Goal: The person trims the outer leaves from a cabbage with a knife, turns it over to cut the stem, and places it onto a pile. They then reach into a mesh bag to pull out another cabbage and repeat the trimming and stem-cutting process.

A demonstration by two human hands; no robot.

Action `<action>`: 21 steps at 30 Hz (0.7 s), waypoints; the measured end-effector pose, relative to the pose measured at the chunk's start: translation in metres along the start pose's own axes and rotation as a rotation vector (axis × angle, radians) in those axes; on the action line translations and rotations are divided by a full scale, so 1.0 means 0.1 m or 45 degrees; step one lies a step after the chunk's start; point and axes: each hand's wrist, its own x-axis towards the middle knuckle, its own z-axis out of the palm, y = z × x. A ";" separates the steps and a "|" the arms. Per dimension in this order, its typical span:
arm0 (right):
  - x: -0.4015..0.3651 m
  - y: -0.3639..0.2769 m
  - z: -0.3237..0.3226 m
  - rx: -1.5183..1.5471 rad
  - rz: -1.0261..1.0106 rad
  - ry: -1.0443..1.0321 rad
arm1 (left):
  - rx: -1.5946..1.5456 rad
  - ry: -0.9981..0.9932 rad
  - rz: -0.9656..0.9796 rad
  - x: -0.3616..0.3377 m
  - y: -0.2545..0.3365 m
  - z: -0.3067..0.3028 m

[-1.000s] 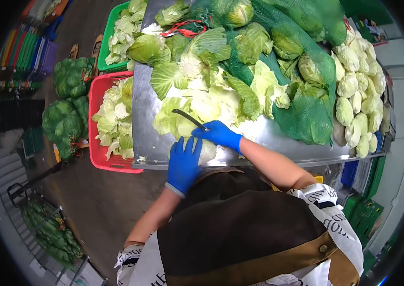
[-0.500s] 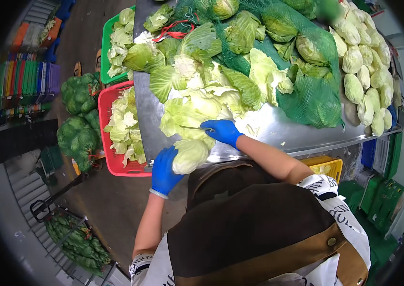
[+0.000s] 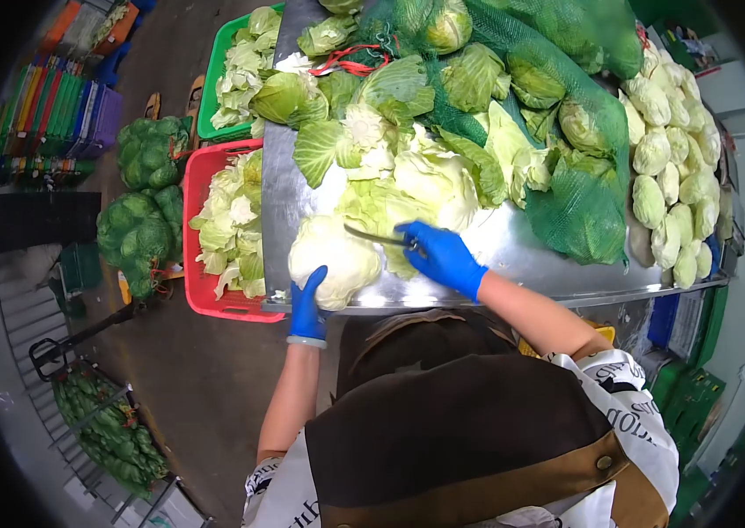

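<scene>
My left hand (image 3: 309, 304), in a blue glove, grips the lower left side of a pale cabbage (image 3: 335, 261) at the front edge of the metal table (image 3: 557, 280). My right hand (image 3: 443, 257), also gloved in blue, is closed round the handle of a knife (image 3: 372, 235). Its curved blade points left, above the right side of the cabbage. Loose cabbage leaves (image 3: 434, 182) lie just behind the knife. Farther back, green-leaved cabbages (image 3: 475, 75) rest on and inside a green net (image 3: 577, 211).
Beyond the table's left edge stand a red crate (image 3: 199, 304) and a green crate (image 3: 214, 55), both holding leaves. Pale trimmed cabbages (image 3: 651, 152) are piled at the right. Netted green bags (image 3: 132, 231) stand on the floor at the left, near a pallet truck handle (image 3: 51, 354).
The cabbage at my left hand has been turned and lifted onto the table edge, showing a broader, rounder side. My right hand and the knife have shifted slightly right in view.
</scene>
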 end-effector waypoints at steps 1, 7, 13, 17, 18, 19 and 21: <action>-0.06 0.02 0.10 -0.035 -0.040 -0.026 | -0.023 0.032 -0.085 0.06 -0.09 0.02; -0.24 -0.03 0.29 -0.121 -0.003 -0.172 | -0.129 0.051 -0.101 0.16 -0.22 0.07; -0.05 0.01 0.50 -0.224 -0.010 -0.185 | -0.064 0.216 -0.038 0.19 -0.14 0.17; 0.01 0.00 0.58 -0.309 0.029 -0.177 | -0.062 0.240 -0.009 0.19 -0.15 0.21; 0.02 0.02 0.59 -0.333 0.037 -0.176 | -0.049 0.257 0.010 0.20 -0.16 0.23; 0.01 0.03 0.59 -0.325 0.011 -0.165 | -0.036 0.269 0.001 0.21 -0.17 0.22; -0.04 0.05 0.57 -0.305 -0.040 -0.139 | -0.004 0.294 -0.015 0.22 -0.16 0.21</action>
